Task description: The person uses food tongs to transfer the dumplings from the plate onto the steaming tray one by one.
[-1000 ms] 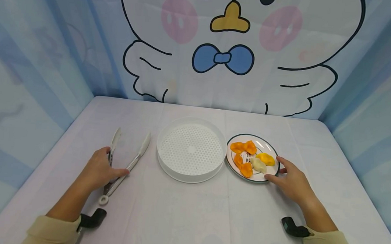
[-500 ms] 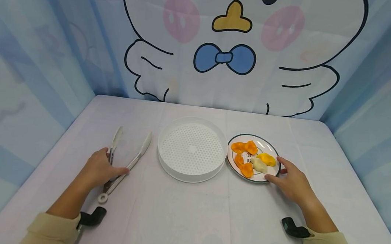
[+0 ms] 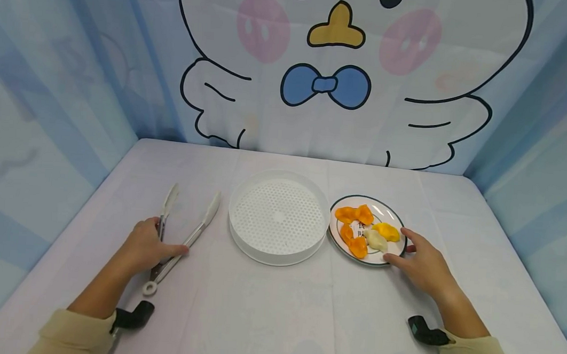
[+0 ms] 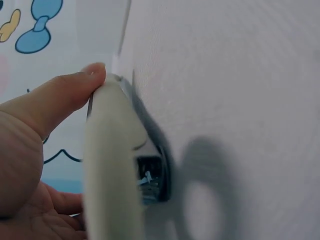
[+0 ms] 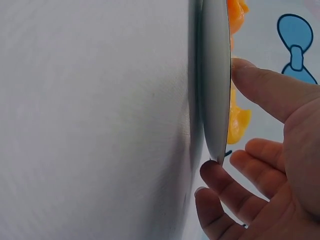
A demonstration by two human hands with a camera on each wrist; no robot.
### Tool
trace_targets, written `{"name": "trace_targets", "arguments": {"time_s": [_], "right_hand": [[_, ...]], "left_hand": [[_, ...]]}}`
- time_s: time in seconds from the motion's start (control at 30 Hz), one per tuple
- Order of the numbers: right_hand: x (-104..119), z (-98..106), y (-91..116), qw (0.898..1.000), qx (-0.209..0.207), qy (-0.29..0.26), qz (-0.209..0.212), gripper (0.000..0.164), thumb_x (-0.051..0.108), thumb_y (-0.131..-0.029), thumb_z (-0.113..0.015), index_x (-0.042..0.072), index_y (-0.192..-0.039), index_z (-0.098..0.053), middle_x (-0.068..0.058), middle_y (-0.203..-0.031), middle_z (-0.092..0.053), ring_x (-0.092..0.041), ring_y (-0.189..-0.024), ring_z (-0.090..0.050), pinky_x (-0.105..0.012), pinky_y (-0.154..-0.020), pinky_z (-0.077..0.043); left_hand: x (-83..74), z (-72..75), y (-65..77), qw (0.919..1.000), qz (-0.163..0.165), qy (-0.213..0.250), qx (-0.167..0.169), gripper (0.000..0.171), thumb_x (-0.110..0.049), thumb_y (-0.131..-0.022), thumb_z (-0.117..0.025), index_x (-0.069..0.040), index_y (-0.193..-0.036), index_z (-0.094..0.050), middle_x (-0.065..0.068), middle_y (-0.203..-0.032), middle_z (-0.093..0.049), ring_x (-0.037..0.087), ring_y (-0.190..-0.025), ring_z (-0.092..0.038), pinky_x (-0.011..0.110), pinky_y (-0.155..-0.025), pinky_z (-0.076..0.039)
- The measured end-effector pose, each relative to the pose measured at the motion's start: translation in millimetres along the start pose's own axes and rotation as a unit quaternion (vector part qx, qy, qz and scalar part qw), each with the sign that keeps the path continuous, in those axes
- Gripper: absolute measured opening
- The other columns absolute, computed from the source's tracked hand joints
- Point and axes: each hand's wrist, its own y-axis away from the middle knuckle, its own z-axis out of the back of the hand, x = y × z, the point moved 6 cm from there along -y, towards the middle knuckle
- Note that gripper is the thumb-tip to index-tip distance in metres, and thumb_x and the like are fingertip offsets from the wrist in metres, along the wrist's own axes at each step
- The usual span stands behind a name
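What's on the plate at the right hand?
Orange pieces, a yellow piece and a pale piece, partly covering printed characters on the plate; anything beneath the pieces is hidden.

Plate [image 3: 384, 209]: whitish, dk. rim line, blk. lettering in a thin ring. Food: orange pcs [image 3: 345, 214], yellow pc [image 3: 386, 231], pale cream pc [image 3: 375, 240]. Round tray [image 3: 278, 233]: all white, regular dot-like hole pattern. Tongs [image 3: 195, 234]: off-white w/ metallic grey. Worktop [image 3: 257, 309]: white, v. faint greyish spots. Cartoon backdrop [image 3: 324, 128]: white, blk. outlines, pink cheeks [image 3: 263, 29], yellow beak [image 3: 337, 30], blue bow tie [image 3: 324, 85]. Side curtains [image 3: 35, 132]: lt. blue & white. Sleeves [image 3: 70, 334]: beige; wrist cams [image 3: 134, 315]: blk.
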Motion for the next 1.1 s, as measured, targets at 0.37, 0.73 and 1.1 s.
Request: {"name": "trace_targets", "arguments": {"time_s": [0.37,0.73,1.1], "right_hand": [[1.2,-1.5,0.3,1.0,0.002,-0.002,0.0,0.094,0.047,-0.089,-0.073,-0.003,-0.154,-0.027,-0.037,-0.13,-0.047,-0.048,-0.109,-0.049,-0.06,-0.09,-0.046],[-0.9,0.0,-0.4,1.0,0.001,0.002,0.002,0.094,0.048,-0.09,-0.072,-0.003,-0.154,-0.026,-0.037,-0.13,-0.047,-0.048,-0.11,-0.048,-0.061,-0.09,-0.046],[0.0,-0.8,-0.1,1.0,0.002,0.0,0.001,0.093,0.048,-0.09,-0.071,-0.003,-0.154,-0.027,-0.037,-0.13,-0.047,-0.048,-0.11,-0.048,-0.061,-0.091,-0.045]], "left_hand": [[-6.1,-0.9,0.0,0.9998,-0.014,0.004,-0.016,0.088,-0.027,-0.088,-0.071,0.024,-0.143,-0.025,0.044,-0.135,-0.037,0.055,-0.12,-0.044,0.063,-0.095,-0.042],[-10.7,12.6,3.2,0.9949,-0.049,0.024,-0.085,0.076,-0.019,-0.089,-0.066,0.019,-0.145,-0.03,0.039,-0.133,-0.042,0.049,-0.112,-0.048,0.061,-0.089,-0.043],[-21.3,20.9,9.6,0.986,-0.091,0.026,-0.137,0.068,-0.023,-0.091,-0.063,0.015,-0.142,-0.039,0.037,-0.133,-0.047,0.049,-0.11,-0.053,0.061,-0.084,-0.047]]}}
